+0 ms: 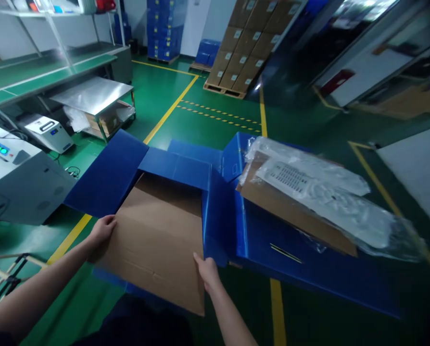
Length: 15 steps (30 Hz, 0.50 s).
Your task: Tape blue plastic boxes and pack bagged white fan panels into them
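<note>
A flat brown cardboard sheet point(157, 240) is held between my two hands, tilted, with its far part inside an open blue box point(177, 168). My left hand point(104, 231) grips the sheet's left edge. On the right edge, my right hand point(207, 270) pinches the sheet, its thumb side toward the top face. The blue flaps of the box stand spread out to the left, the far side and the right. The sheet hides most of the box's inside.
Right of the box, plastic-wrapped white parts point(309, 192) and brown cardboard lie on a blue surface point(309, 269). A metal-topped table point(94, 93) and a white machine point(23, 178) stand at left. Stacked cartons point(242, 45) are on a pallet at the back.
</note>
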Available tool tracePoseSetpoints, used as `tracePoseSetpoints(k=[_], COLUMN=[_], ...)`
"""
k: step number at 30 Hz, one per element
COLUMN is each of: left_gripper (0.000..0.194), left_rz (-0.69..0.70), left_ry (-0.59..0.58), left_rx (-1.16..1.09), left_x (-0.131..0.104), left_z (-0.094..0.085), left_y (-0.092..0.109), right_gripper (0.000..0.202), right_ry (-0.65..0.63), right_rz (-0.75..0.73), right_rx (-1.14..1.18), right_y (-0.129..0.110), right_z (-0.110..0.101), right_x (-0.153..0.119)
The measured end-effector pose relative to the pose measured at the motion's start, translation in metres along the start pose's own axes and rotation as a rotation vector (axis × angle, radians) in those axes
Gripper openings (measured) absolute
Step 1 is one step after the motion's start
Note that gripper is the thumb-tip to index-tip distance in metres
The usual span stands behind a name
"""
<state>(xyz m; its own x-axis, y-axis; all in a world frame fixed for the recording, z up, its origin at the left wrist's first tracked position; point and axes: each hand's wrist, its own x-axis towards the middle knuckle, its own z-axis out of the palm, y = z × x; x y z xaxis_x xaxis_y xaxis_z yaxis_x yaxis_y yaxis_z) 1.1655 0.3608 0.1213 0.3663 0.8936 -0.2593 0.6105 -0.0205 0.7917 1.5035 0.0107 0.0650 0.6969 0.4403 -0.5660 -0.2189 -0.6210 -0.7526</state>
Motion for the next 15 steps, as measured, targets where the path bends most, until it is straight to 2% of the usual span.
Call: tracePoseSetpoints(k=[2,5,8,10,12,15], left_gripper=[0.042,0.038,0.038,0.040,0.052,0.075], left_rz=[0.053,0.072,0.089,0.084,0.096,0.297], left_ry=[0.023,0.025,0.025,0.026,0.032,0.115], left_rx=[0.108,0.238,0.335,0.399,0.445,0.612], left_x=[0.036,0.086,0.123,0.137,0.139,0.125], left_z=[0.012,0.027,0.037,0.045,0.057,0.089], left_y=[0.020,0.050,0.077,0.090,0.096,0.090], right_gripper=[0.058,0.088,0.083,0.075,0.069,0.060], right_ry=[0.001,0.013,0.028,0.035,0.048,0.083], right_rz=[0.045,0.114,0.147,0.169,0.182,0.184], right_rx=[0.044,0.141,0.239,0.282,0.313,0.349], right_y=[-0.003,0.010,0.032,0.046,0.060,0.078], right_z=[-0.003,-0.009,-0.015,-0.019,-0.026,-0.045], right_x=[-0.007,-0.030,-0.059,-0.076,-0.090,-0.105])
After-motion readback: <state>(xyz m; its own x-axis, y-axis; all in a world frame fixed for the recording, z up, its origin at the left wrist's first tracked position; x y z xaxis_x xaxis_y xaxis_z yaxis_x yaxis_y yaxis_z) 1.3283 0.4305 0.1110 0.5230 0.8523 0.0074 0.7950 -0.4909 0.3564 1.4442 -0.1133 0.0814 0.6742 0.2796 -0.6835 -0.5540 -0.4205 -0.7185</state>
